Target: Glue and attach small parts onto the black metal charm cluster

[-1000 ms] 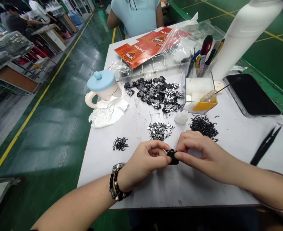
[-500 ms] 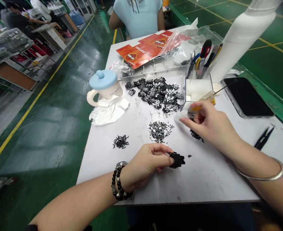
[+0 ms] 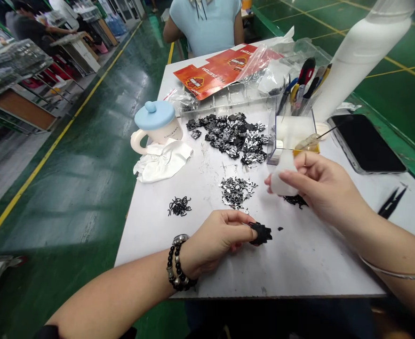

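Note:
My left hand (image 3: 225,233) pinches a small flat black plastic part (image 3: 262,233) with notched edges, just above the table's front. In my right hand (image 3: 311,181) is a translucent white bottle-like piece (image 3: 284,182), held between thumb and fingers; its exact kind is unclear. Beneath that hand lies a partly hidden pile of thin black pieces (image 3: 295,201). Small silvery metal pieces (image 3: 235,190) are heaped beyond my left hand. Farther back spreads a pile of black parts with silver pieces on them (image 3: 232,134). A tiny black bit (image 3: 280,229) rests beside the held part.
More thin black pieces (image 3: 179,206) lie left. A lidded mug (image 3: 160,129) and crumpled white cloth (image 3: 163,160) stand at the left edge. Right are a clear tool holder (image 3: 295,127), an amber needle-tipped item (image 3: 308,141), a phone (image 3: 366,143) and tweezers (image 3: 391,202). A person (image 3: 207,26) sits opposite.
My right hand has drawn the translucent white piece toward me and slightly right, away from the tool holder, and it now hangs more upright. My left hand keeps the black plastic part almost in place.

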Demonstrator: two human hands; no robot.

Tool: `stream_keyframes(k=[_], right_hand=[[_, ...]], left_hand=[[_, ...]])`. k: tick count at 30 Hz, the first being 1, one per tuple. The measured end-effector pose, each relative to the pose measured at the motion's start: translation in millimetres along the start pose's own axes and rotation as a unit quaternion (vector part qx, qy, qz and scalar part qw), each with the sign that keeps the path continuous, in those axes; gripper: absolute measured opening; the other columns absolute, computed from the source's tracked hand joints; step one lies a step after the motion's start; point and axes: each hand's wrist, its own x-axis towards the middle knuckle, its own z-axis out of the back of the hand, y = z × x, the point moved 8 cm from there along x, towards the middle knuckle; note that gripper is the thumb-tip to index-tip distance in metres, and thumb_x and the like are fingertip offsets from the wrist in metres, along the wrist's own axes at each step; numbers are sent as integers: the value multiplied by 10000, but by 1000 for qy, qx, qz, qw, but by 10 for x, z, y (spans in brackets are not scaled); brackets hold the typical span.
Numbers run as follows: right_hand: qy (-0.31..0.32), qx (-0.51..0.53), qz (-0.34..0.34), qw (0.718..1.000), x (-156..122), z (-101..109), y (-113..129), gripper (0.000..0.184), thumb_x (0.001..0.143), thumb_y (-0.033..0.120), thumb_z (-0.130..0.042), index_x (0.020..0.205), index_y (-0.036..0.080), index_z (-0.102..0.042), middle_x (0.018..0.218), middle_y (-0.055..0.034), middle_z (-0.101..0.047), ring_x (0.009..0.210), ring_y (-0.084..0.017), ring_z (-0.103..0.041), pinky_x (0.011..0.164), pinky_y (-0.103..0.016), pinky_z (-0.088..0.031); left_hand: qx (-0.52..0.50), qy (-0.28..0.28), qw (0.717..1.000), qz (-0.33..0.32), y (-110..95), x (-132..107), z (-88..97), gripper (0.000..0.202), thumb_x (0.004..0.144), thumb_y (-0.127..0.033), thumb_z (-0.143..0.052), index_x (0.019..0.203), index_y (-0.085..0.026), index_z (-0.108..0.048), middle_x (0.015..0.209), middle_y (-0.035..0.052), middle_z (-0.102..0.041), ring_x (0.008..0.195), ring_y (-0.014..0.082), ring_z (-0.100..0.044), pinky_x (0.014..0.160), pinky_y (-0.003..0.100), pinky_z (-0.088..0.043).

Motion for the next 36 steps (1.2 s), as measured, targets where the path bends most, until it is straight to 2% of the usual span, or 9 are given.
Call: stream_keyframes(k=[1, 3, 5, 7, 10, 14, 18, 22, 36], right_hand=[[-4, 68, -32, 997, -14, 5, -21, 311, 800, 461, -641, 733, 222, -452, 622, -5, -564, 536, -157, -522, 464, -278, -390], [-50, 179, -67, 980, -41, 69, -25, 331, 743, 477, -700, 726, 219, -493, 613, 10, -503, 497, -120, -426, 448, -262, -343], [-96, 205, -50, 973, -75, 150, 44, 357, 701, 502, -732, 721, 229, -504, 647, 18, -455, 502, -108, -364, 463, -268, -339], [-105, 210, -29, 972, -127, 164, 119, 366, 680, 521, -749, 738, 243, -518, 688, 9, -451, 551, -130, -398, 514, -292, -378], [-77, 187, 36, 979, -242, 110, 259, 318, 730, 501, -719, 740, 261, -510, 710, -6, -482, 608, -173, -445, 563, -332, -403], [-24, 89, 118, 989, -403, -14, 391, 198, 822, 425, -642, 769, 280, -519, 698, -15, -517, 674, -210, -501, 637, -374, -435], [-29, 26, 162, 986, -469, -33, 439, 141, 855, 371, -616, 790, 277, -533, 720, -26, -533, 771, -232, -528, 731, -403, -440], [-17, 20, 176, 984, -473, -53, 452, 116, 859, 333, -618, 803, 273, -537, 716, -24, -520, 755, -226, -520, 724, -408, -438], [-25, -6, 171, 985, -514, -27, 454, 104, 847, 358, -627, 818, 290, -554, 700, -28, -529, 776, -245, -550, 668, -409, -457]], left_hand=[[-3, -1, 1000, -2, -4, -1, 1, 176, 555, -134, -665, 728, -136, -630, 504, -39, -566, 422, 37, -341, 430, 200, -206], [-10, 0, 1000, -3, -4, 0, 1, 169, 554, -131, -659, 721, -141, -630, 481, -48, -541, 421, 40, -339, 427, 201, -205], [-12, 1, 1000, -3, 2, 3, 3, 163, 555, -127, -652, 715, -144, -630, 463, -54, -522, 420, 43, -339, 425, 202, -214], [-9, 3, 1000, -2, 8, 7, 3, 153, 564, -129, -646, 715, -142, -634, 469, -51, -528, 421, 44, -341, 424, 201, -226], [-6, 9, 1000, 1, 10, 9, -7, 154, 571, -127, -642, 725, -137, -641, 497, -48, -548, 417, 33, -331, 422, 194, -217], [2, 9, 1000, 2, -4, 6, -14, 152, 574, -124, -648, 725, -137, -640, 518, -44, -562, 416, 32, -333, 424, 196, -217], [5, 3, 1000, -1, -15, 2, -13, 152, 569, -131, -654, 720, -146, -645, 472, -62, -505, 420, 43, -335, 429, 204, -213], [8, 1, 1000, -2, -8, 4, -7, 159, 564, -137, -655, 722, -149, -654, 488, -54, -522, 428, 48, -349, 428, 209, -215], [9, 5, 1000, 5, -1, 9, -6, 149, 577, -140, -657, 726, -141, -649, 515, -48, -559, 410, 35, -351, 425, 202, -218]])
